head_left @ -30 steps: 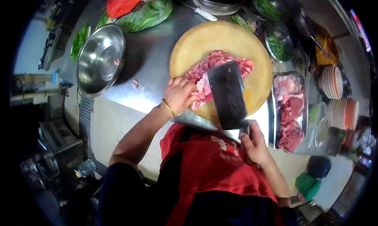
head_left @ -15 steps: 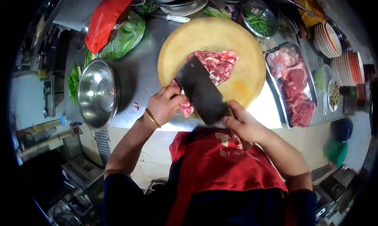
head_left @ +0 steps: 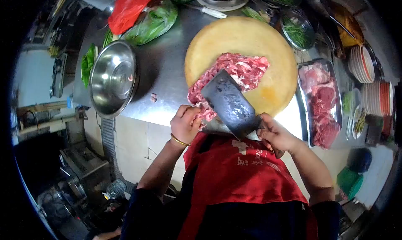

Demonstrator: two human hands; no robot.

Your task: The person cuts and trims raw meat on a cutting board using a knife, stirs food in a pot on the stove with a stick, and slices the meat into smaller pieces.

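Note:
A slab of raw red meat (head_left: 247,69) with white fat lies on the round wooden chopping board (head_left: 234,33), its near end hanging past the board's lower left edge. My left hand (head_left: 185,122), with a gold bangle on the wrist, is closed on that near end of the meat. In my right hand (head_left: 275,133) is the handle of a cleaver (head_left: 229,102). The wide dark blade lies slanted over the meat's near part and hides some of it. Whether the blade's edge touches the meat I cannot tell.
Left of the board stands a steel bowl (head_left: 112,79), with a small meat scrap (head_left: 153,97) beside it. Bagged greens (head_left: 157,22) lie behind. To the right are a tray (head_left: 305,110) of raw meat, stacked bowls (head_left: 375,98) and a bowl of cut greens (head_left: 296,33).
My left hand has drawn the meat's near end down toward me, off the board's edge. The cleaver has turned flatter, showing its blade face. The whole view has shifted slightly.

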